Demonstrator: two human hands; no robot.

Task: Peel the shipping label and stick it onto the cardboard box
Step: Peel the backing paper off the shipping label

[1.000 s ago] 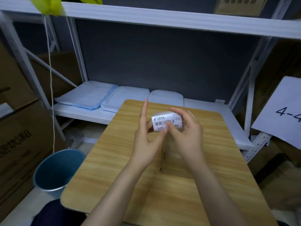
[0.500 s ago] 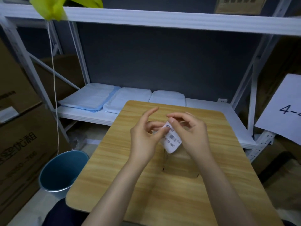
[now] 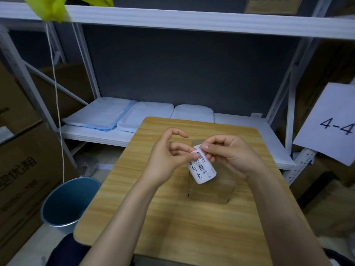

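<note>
A small brown cardboard box (image 3: 215,191) stands on the wooden table (image 3: 172,217), partly hidden behind my hands. Above the box I hold a white shipping label (image 3: 201,169) with a barcode and the print 070-A80; it hangs tilted, its lower end over the box top. My left hand (image 3: 165,160) pinches the label's upper left corner with thumb and fingertips. My right hand (image 3: 230,156) pinches the upper end from the right, thumb on top. Whether the backing is separating from the label I cannot tell.
A blue bin (image 3: 67,204) stands on the floor left of the table. Behind the table a white shelf (image 3: 240,125) carries folded pale cloths (image 3: 124,116). Large cartons (image 3: 21,169) stand at the left, and a paper sign marked 4-4 (image 3: 330,123) hangs at the right.
The label has turned from level and facing me to tilted downward over the box. Both hands have dropped slightly and shifted their pinch to its upper end.
</note>
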